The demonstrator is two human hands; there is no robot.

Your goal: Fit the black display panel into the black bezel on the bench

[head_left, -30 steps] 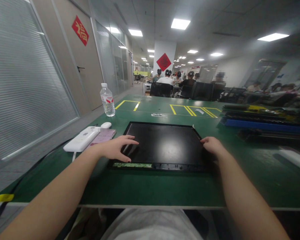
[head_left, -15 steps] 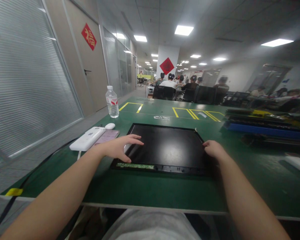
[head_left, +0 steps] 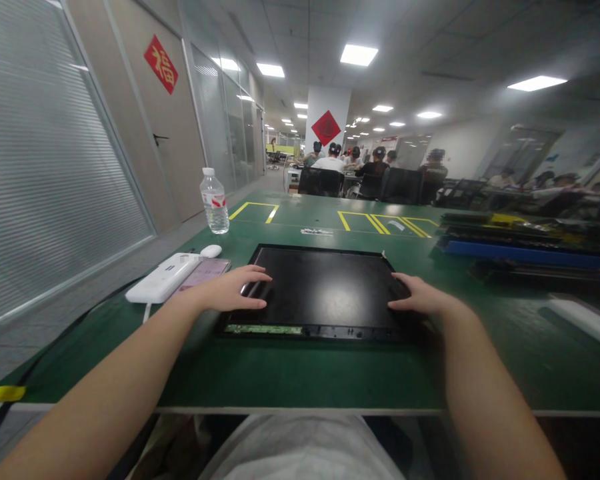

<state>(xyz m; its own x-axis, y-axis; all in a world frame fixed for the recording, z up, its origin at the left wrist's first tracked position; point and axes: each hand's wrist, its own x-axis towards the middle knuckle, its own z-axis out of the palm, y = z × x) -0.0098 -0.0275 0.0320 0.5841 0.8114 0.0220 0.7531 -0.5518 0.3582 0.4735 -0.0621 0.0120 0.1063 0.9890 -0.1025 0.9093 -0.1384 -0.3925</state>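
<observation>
A black LCD display panel (head_left: 320, 283) lies flat on the green table in front of me. A strip of green circuit board (head_left: 264, 329) runs along the left part of its near edge. At the panel's left edge is my left hand (head_left: 235, 288), open, with thumb and fingers spread over the border. My right hand (head_left: 417, 295) rests across the right edge, its fingers and thumb also apart on the dark surface. Whether any fingertips reach under the frame is hidden.
Left on the table (head_left: 300, 387) are a white power bank (head_left: 163, 279), a phone (head_left: 203, 272), a white mouse-like object (head_left: 211, 251) and a water bottle (head_left: 215, 201). Stacked dark panels with a blue strip (head_left: 525, 250) lie right, near a white device (head_left: 587, 320). People sit farther back.
My right hand has gone from closed fingers at the right edge to spread fingers over it. My left hand stays spread at the left edge. The view has shifted slightly.
</observation>
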